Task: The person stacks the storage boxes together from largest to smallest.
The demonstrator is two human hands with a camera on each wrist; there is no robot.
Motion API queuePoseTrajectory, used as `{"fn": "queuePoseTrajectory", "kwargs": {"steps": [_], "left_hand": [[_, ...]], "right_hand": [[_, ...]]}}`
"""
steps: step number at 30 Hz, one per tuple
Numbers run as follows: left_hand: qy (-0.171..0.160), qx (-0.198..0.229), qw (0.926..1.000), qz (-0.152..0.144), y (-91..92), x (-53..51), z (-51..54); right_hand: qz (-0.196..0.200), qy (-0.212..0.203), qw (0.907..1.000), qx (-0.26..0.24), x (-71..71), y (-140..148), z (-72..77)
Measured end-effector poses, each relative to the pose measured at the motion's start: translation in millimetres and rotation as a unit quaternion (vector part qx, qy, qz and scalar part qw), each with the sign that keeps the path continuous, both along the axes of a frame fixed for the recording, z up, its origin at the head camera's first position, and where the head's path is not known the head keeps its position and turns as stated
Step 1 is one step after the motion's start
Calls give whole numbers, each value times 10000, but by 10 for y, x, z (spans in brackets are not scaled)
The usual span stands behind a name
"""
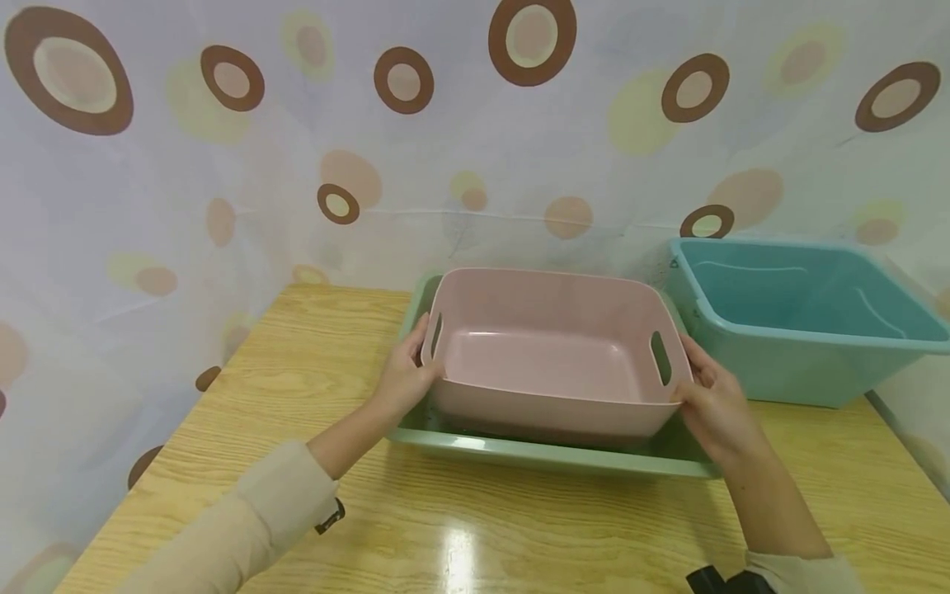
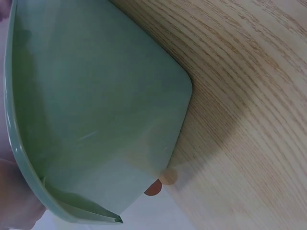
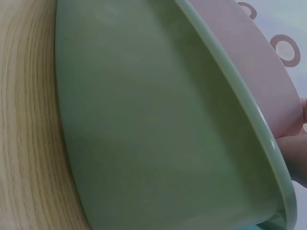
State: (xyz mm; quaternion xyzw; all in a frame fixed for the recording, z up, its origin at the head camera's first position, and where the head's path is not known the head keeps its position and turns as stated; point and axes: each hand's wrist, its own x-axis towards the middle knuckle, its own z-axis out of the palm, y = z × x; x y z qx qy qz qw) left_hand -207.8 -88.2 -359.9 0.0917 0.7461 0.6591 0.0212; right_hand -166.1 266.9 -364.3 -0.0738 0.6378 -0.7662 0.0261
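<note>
A pink plastic bin (image 1: 549, 412) with a cut-out handle at each end sits partly inside a larger green plastic bin (image 1: 519, 455), its rim raised above the green one. My left hand (image 1: 404, 375) grips the pink bin's left end, thumb over the rim near the front corner. At the right end my right hand (image 1: 716, 404) pinches the rim beside the handle slot. Both wrist views are mostly filled by the green bin's outer wall, with part of the left hand (image 2: 19, 196) and the right hand (image 3: 295, 155) at the edges. The pink bin's underside is hidden.
A blue plastic bin (image 1: 824, 363) stands right of the green one, close against it. All stand on a wood-grain table (image 1: 356, 528). Behind and at the left hangs a white cloth (image 1: 245, 165) with brown, pink and yellow circles.
</note>
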Motion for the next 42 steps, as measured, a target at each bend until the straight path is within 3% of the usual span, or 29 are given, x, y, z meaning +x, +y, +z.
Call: {"fn": "queuePoseTrajectory", "kwargs": {"steps": [21, 31, 42], "left_hand": [[-144, -202, 9996, -102, 24, -3, -103], [-202, -420, 9989, -24, 37, -2, -115], [-307, -382, 9987, -101, 50, -14, -115]], "right_hand": [[-42, -124, 9998, -121, -4, 37, -108], [-79, -177, 9996, -223, -23, 50, -147], [-93, -439, 9985, -312, -54, 80, -163]]}}
